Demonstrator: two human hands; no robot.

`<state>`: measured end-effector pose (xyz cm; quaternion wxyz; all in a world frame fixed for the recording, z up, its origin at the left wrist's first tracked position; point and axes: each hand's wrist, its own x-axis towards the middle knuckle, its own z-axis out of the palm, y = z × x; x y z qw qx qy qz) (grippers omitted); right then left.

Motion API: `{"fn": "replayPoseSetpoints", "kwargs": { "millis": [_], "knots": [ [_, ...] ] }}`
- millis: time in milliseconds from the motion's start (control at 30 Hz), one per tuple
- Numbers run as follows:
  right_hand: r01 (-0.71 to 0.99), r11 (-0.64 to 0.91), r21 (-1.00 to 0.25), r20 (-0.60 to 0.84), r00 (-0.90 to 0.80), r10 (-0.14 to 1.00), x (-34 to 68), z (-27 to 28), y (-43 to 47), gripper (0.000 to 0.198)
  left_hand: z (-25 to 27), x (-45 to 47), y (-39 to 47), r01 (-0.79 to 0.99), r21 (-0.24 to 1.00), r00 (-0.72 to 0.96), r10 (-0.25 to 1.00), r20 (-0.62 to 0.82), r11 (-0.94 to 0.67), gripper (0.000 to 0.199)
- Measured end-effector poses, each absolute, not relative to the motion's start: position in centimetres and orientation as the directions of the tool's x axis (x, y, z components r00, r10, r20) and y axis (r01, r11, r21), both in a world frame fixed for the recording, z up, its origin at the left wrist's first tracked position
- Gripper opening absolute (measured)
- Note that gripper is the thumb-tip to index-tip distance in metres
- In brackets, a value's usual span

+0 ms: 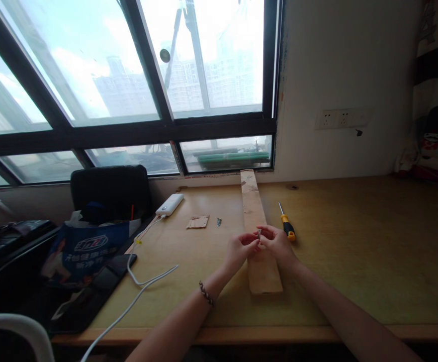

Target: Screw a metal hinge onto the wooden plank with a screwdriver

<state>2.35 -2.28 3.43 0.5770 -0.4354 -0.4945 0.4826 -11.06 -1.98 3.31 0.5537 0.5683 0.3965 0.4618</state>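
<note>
Over a long wooden board (264, 274), my left hand (239, 250) and my right hand (278, 245) meet fingertip to fingertip. Both are closed in a pinch around a small metal piece (259, 233), too small to identify and partly covered by the fingers. The board lies lengthwise away from me, its far end by the window wall. To the right of it rests a screwdriver (287, 229) with a yellow and black handle, its tip pointing away. Left of the board lie a few screws (219, 221) and a small flat wooden piece (198, 221).
A white power bank (170, 204) with a white cable (149, 285) sits on the left of the table (354, 281). Beyond the left edge are a black chair (110, 188) and a blue bag (90, 246). Window and wall bound the back.
</note>
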Motion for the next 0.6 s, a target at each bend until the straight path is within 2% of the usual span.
{"fn": "replayPoseSetpoints", "kwargs": {
  "millis": [167, 600],
  "knots": [
    [-0.06, 0.177, -0.982, 0.174, 0.054, 0.983, 2.53, 3.48, -2.36, 0.029, 3.47, -10.75, -2.41, -0.033, 0.994, 0.26, 0.959, 0.11, -0.105, 0.029],
    [-0.085, 0.15, -0.985, 0.147, 0.038, 0.988, 2.3, 3.03, -2.06, 0.037, 3.37, -11.28, -2.14, -0.047, 0.982, 0.258, 0.948, 0.188, -0.182, 0.026]
  ]
}}
